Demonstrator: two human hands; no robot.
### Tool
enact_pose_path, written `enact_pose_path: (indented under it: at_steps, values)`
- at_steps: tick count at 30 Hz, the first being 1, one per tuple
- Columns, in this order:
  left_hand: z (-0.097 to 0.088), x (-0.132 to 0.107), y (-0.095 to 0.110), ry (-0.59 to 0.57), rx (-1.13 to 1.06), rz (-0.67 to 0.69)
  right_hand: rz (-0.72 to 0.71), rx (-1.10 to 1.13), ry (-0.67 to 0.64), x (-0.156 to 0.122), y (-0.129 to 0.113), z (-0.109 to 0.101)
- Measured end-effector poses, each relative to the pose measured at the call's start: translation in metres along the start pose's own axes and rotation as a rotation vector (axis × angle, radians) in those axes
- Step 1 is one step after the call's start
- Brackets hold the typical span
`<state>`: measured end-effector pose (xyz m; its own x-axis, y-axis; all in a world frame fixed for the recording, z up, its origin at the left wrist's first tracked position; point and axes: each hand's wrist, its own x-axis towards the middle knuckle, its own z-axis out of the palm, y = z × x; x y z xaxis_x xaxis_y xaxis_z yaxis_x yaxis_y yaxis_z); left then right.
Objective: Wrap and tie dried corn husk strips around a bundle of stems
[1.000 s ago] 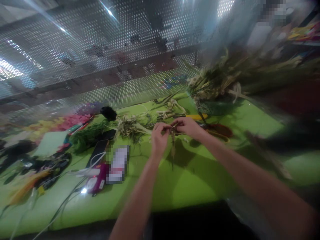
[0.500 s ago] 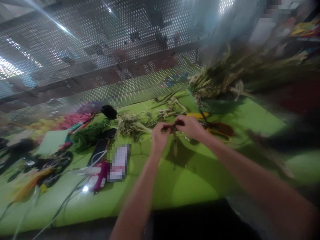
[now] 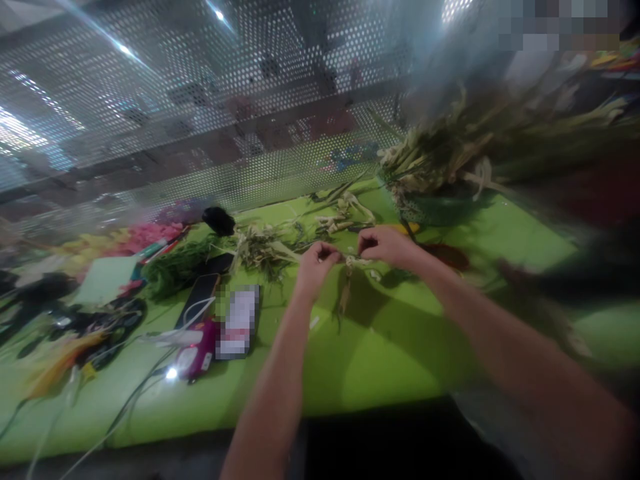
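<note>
My left hand is closed, thumb and fingers pinching one end of a pale dried plant strip. Opposite it, my right hand pinches the other end. Between them the strip shows a small pale knot-like bunch, and a brownish tail hangs from it above the green tabletop. Just left of my left hand lies a bunch of dried stalks. Behind the hands are loose pale stalks. Part of a yellow-handled tool shows past my right hand.
A green basket heaped with dried stalks stands at the back right. Phones, a purple power bank and cables lie to the left, near green netting and pink flowers. A perforated metal panel rises behind the table.
My hands have drawn apart sideways, the right one moving slightly right and up. The pale middle of the strip now shows between them, its tail still hanging.
</note>
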<state>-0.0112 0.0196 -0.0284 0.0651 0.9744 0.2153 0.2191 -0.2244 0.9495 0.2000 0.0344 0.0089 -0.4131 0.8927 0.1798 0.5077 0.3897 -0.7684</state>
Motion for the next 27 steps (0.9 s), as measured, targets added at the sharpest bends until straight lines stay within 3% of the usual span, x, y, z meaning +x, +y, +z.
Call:
enact_pose_path:
  at_steps: [5, 9, 12, 15, 19, 23, 27]
  values:
    - [0.002, -0.001, 0.0, 0.012, -0.159, -0.071, 0.019, -0.055, 0.021, 0.0, 0.001, 0.001]
    - [0.006, -0.005, 0.007, -0.023, -0.419, -0.138, 0.056, 0.162, 0.025, 0.002, 0.001, 0.004]
    - [0.006, -0.007, 0.012, -0.05, -0.519, -0.161, 0.083, 0.367, -0.044, 0.003, -0.001, 0.004]
    - [0.005, -0.007, 0.014, -0.087, -0.577, -0.151, 0.078, 0.428, -0.1, 0.003, -0.002, 0.003]
    - [0.005, -0.007, 0.011, -0.084, -0.594, -0.13, 0.027, 0.24, -0.086, 0.002, 0.0, 0.005]
    - [0.005, -0.005, 0.004, -0.038, -0.476, -0.089, -0.062, -0.097, 0.032, 0.001, 0.0, 0.01]
    - [0.006, -0.001, -0.002, 0.005, -0.368, -0.07, -0.108, -0.336, 0.061, -0.001, -0.005, 0.016]
